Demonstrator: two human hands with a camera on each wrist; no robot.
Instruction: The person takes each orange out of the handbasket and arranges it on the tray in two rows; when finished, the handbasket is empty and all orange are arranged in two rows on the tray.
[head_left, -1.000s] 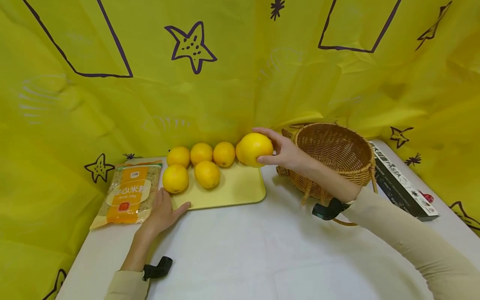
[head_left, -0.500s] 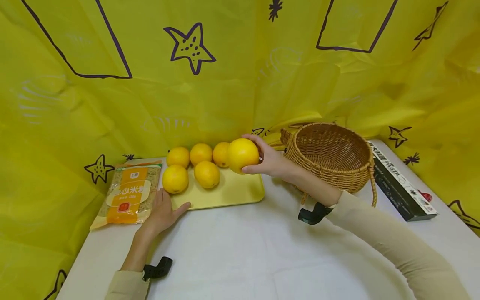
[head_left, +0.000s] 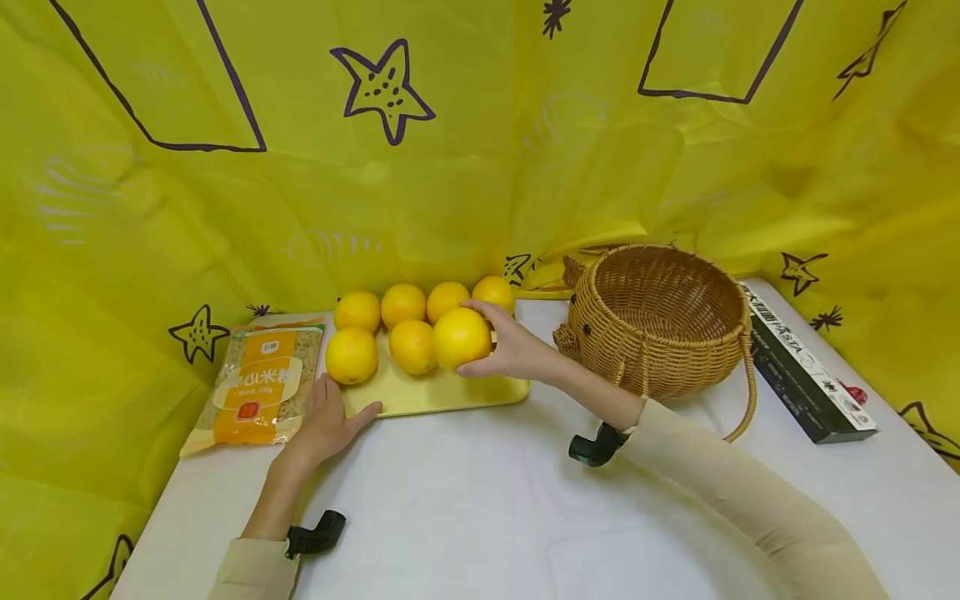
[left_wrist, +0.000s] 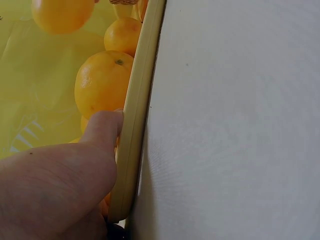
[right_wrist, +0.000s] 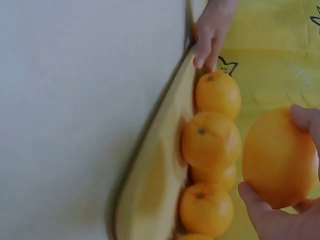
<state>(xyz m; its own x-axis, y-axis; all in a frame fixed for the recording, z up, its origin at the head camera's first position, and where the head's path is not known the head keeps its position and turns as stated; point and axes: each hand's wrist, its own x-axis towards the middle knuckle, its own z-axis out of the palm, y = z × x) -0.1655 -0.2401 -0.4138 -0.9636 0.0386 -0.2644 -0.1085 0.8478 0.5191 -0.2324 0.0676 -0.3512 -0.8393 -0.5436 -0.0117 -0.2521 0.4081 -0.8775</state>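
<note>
My right hand (head_left: 512, 346) grips an orange (head_left: 461, 338) from its right side, thumb below and fingers over the top, above the pale yellow tray (head_left: 431, 396). In the right wrist view, the held orange (right_wrist: 280, 157) is apart from the oranges on the tray. Several oranges form a back row, and two more, the leftmost being a front orange (head_left: 352, 355), sit before them. At the tray's front left corner, my left hand (head_left: 324, 423) rests with fingers extended along the side. In the left wrist view, its thumb (left_wrist: 102, 131) touches the tray's rim (left_wrist: 135, 125).
A woven basket (head_left: 675, 367) with an animal-like face and a handle stands right of the tray. Beyond it lies a black and white pasta box (head_left: 810, 375). A bag of dry food (head_left: 258, 387) with an orange label lies at the left. Behind hangs a yellow printed cloth (head_left: 465, 192).
My right hand has carried the orange leftward and toward the front, from the back right of the tray to beside the front oranges. The back right orange shows again. My left hand stays put.
</note>
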